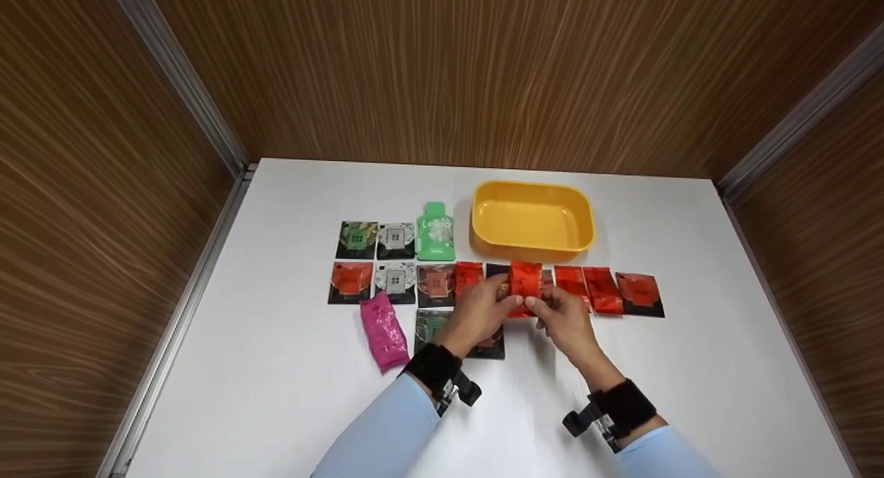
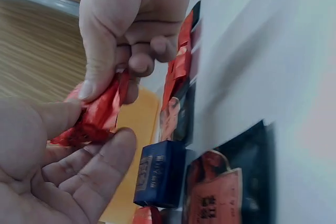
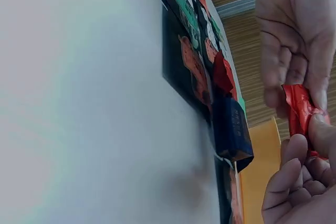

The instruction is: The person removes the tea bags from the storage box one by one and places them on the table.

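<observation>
A shiny red foil packet (image 1: 526, 279) is held up over the middle of the table by both hands. My left hand (image 1: 480, 309) pinches its left side, and my right hand (image 1: 568, 319) pinches its right side, thumbs close together at the lower part. In the left wrist view the red packet (image 2: 100, 111) looks creased between the fingers; the right wrist view shows the same packet (image 3: 299, 108). Below the hands a dark blue box (image 2: 160, 174) stands beside a black-and-red sachet (image 2: 218, 192). The hands cover part of the row beneath them.
Behind the hands stands a yellow tub (image 1: 532, 249). Flat sachets (image 1: 351, 282) lie in rows to the left with a green pouch (image 1: 435, 240). A pink packet (image 1: 385, 331) lies nearer. More red packets (image 1: 604, 291) and a sachet (image 1: 640, 293) extend right. Wood-grain walls enclose the table.
</observation>
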Action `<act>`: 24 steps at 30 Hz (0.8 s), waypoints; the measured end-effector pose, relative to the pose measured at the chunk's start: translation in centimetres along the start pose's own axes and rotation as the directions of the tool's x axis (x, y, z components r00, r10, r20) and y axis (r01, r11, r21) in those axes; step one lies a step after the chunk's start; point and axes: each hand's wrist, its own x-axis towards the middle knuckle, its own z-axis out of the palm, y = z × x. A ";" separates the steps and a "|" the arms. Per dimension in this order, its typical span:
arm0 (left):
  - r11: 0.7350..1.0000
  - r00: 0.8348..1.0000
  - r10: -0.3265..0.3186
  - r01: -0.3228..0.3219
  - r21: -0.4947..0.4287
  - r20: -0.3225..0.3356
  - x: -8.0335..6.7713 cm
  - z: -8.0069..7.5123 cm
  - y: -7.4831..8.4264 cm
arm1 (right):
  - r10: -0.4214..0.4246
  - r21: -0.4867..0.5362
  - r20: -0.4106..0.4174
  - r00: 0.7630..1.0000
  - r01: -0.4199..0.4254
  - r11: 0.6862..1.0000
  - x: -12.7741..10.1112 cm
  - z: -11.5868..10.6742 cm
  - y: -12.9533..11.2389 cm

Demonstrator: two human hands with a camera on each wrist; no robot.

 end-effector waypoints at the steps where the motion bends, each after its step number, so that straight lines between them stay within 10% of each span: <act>1: 0.999 1.000 0.008 -0.008 0.038 0.009 -0.4 0.1 -0.2 | 0.016 -0.020 0.000 1.000 -0.016 1.000 -0.4 -0.2 0.3; 14: 0.871 0.965 0.218 -0.258 0.418 0.143 -4.9 2.2 -2.4 | 0.116 -0.323 0.024 0.993 -0.102 0.941 -4.2 -0.6 3.4; 19: 0.879 0.962 0.245 -0.273 0.391 0.121 -5.0 1.7 -2.6 | 0.102 -0.421 0.015 0.995 -0.087 0.903 -3.8 -0.8 3.5; 24: 0.931 0.960 0.272 -0.244 0.271 -0.068 -6.8 -1.8 -4.3 | 0.043 -0.457 -0.008 0.999 -0.042 0.889 -3.8 -2.7 3.9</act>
